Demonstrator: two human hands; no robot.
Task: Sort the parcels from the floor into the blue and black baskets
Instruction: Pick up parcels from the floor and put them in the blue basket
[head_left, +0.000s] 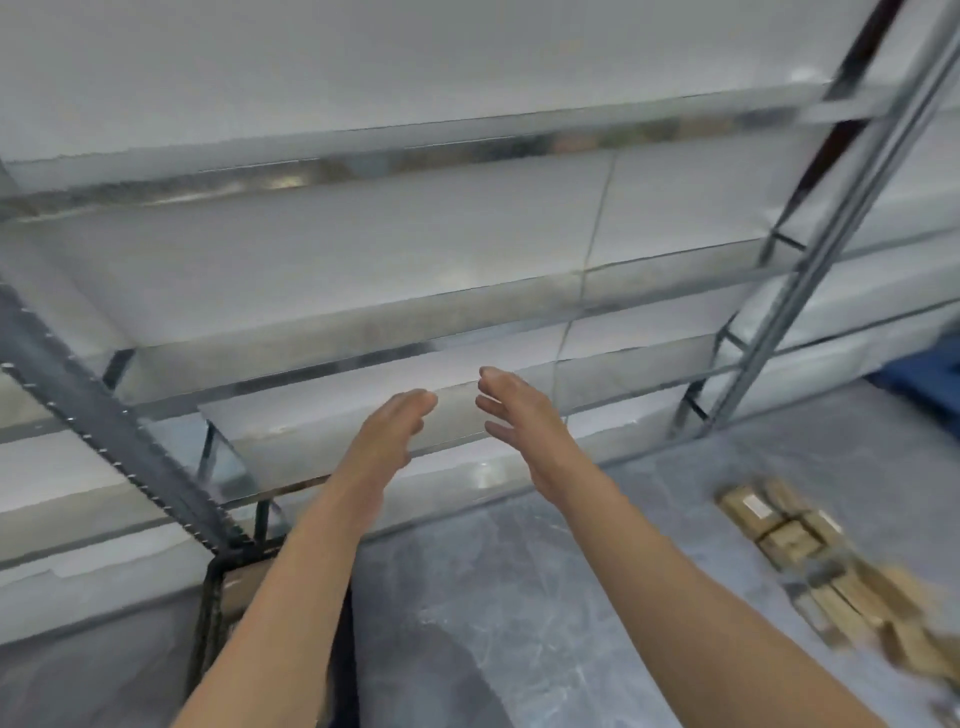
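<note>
Both my hands reach forward at mid-frame, palms facing each other with a small gap between them. My left hand (395, 431) has its fingers straight and holds nothing. My right hand (519, 421) is likewise empty, fingers slightly spread. A pile of brown cardboard parcels (810, 561) lies on the grey floor at the right, blurred. The black basket (218, 582) shows part of its dark mesh rim at the lower left, with something brown inside, partly behind my left forearm. A blue basket (930, 379) peeks in at the right edge.
Metal shelving (467, 312) with empty grey shelves fills the view ahead, its upright posts (810, 249) slanting at the right. A dark toothed bar (104, 421) runs diagonally at the left. Grey marbled floor (545, 623) lies below my arms.
</note>
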